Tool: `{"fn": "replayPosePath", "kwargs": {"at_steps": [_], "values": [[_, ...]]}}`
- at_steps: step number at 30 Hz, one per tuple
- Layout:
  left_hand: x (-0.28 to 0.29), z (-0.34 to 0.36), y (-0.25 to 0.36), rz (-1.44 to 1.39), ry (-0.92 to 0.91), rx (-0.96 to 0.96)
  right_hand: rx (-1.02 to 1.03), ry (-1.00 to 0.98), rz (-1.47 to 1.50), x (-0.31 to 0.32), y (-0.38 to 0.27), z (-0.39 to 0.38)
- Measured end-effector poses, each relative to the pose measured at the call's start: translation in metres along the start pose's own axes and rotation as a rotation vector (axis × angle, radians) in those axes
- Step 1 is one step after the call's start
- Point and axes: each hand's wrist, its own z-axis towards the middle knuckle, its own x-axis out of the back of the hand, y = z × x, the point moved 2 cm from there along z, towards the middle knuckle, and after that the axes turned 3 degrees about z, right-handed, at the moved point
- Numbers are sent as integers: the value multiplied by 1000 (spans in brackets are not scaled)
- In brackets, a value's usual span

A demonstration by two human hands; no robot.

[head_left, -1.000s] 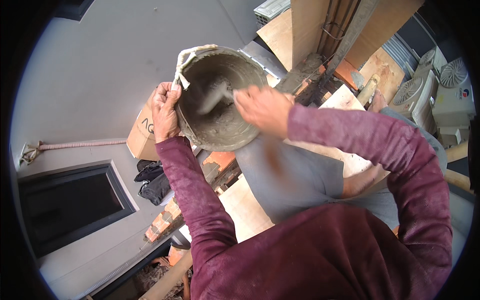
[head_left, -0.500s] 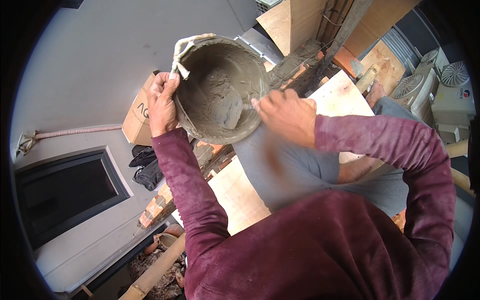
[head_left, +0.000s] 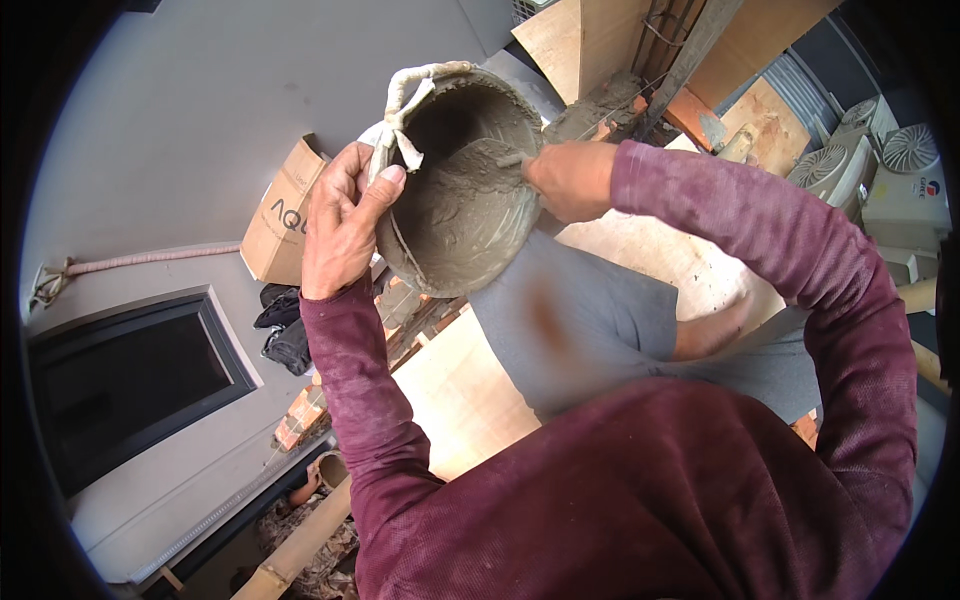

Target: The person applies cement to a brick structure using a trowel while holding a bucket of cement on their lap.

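Note:
A round, mortar-caked bucket (head_left: 408,262) hangs tilted in front of me, its mouth facing my right side. My left hand (head_left: 342,215) grips its left rim, thumb over the edge, next to a knotted pale cloth handle (head_left: 397,115). Wet grey mortar (head_left: 455,225) coats the inside and lies in a heap. My right hand (head_left: 572,180) is closed round the handle of a trowel (head_left: 512,160) at the right rim. The trowel's blade reaches into the bucket and cannot be told apart from the mortar.
Plywood sheets (head_left: 465,385) lie below the bucket, beside a brick wall (head_left: 300,415). A cardboard box (head_left: 285,215) leans at the left, above a dark window (head_left: 140,385). Bamboo poles (head_left: 300,540) cross the lower left. Outdoor air-conditioner units (head_left: 905,200) stand at the far right.
The bucket has shifted slightly right and tilted further. My right hand has moved up with the trowel, whose flat blade showed plainly before and now blends into the mortar.

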Motion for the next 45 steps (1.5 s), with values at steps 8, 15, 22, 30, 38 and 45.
{"fn": "replayPosePath", "kwargs": {"at_steps": [8, 15, 22, 30, 38, 45], "values": [[4, -10, -16, -255, 24, 102, -78, -281, 843, -5, -11, -10], [-4, -17, -30, -469, 176, 94, 13, -213, 1264, -30, -37, -7], [1, 10, -59, -597, 336, 45, 188, 5, 1635, -70, -39, -5], [-38, 85, -129, -726, 382, 49, -81, 190, 1761, -62, -8, -50], [-84, 169, -150, -342, 597, 28, -290, 656, 1974, -74, 25, -76], [-106, 170, -178, -549, 688, 79, -227, 788, 2495, -68, 52, -47]]}}
